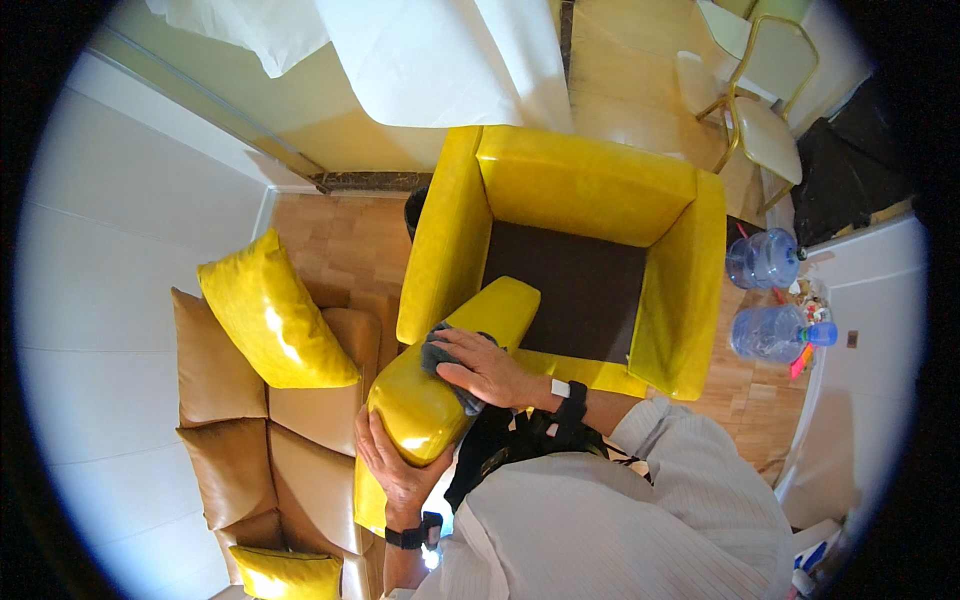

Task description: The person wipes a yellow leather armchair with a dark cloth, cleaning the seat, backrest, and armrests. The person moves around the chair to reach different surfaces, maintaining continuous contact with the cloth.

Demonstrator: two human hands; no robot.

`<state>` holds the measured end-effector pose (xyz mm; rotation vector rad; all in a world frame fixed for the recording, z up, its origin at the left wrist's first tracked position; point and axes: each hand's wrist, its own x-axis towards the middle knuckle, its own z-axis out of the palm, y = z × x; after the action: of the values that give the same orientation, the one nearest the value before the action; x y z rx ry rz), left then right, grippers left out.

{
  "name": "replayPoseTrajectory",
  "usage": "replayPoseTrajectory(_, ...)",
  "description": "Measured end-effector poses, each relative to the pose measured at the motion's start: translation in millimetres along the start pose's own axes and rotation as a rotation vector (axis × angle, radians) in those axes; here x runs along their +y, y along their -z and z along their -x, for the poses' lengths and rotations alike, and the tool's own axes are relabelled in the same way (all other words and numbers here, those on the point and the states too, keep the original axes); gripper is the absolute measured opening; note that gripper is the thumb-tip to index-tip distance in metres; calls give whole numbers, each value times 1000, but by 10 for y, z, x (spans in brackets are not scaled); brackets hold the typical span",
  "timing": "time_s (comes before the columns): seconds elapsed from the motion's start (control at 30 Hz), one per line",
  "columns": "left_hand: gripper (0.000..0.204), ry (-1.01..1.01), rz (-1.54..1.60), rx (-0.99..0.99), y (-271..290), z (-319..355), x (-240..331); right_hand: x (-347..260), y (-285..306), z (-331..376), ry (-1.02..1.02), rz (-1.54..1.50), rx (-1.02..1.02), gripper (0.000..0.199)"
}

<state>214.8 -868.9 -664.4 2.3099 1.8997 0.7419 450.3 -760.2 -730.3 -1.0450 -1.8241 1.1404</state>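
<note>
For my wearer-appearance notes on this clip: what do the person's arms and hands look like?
Both hands are bare. The left hand has a black wristband. The right hand has a black strap with a small white piece, and a pale, finely striped sleeve pushed up the forearm.

The wooden floor is occupied by a yellow armchair, a tan sofa beside it, and two water jugs near its right edge.

White ribbed sleeves; black wristbands — white tag on right one.
</note>
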Motion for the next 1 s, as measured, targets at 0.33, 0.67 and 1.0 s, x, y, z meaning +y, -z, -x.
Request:
replayPoseTrajectory(0.33,131,93,94,-41,221,564,-441,1173,-230,86,-232,42,-147,64)
replayPoseTrajectory(0.67,127,86,3,-73,32,625,-267,497,-460,34,19,61,-131,52)
replayPoseTrajectory(1.0,112,54,280,-185,-536,-461,155,-336,222,-407,245,556,28,48)
